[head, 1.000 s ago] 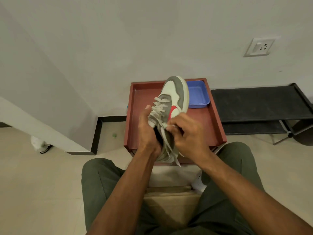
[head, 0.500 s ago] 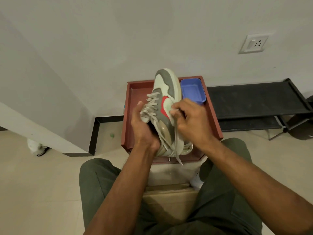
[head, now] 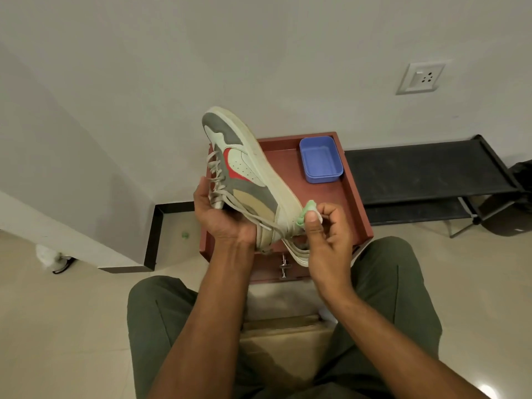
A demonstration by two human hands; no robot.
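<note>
The sneaker [head: 250,182] hangs toe-up above the red table [head: 331,197], sole edge turned right for wiping. The left hand [head: 224,223] curls round its laced top to steady it; the right hand [head: 328,240] pinches 1 green wad [head: 305,212] against the heel rim. A blue tub [head: 321,159] stands behind.

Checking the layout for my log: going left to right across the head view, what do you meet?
Green scrap on the floor → left hand holding the sneaker → right hand pinching a green cloth → black rack.
</note>
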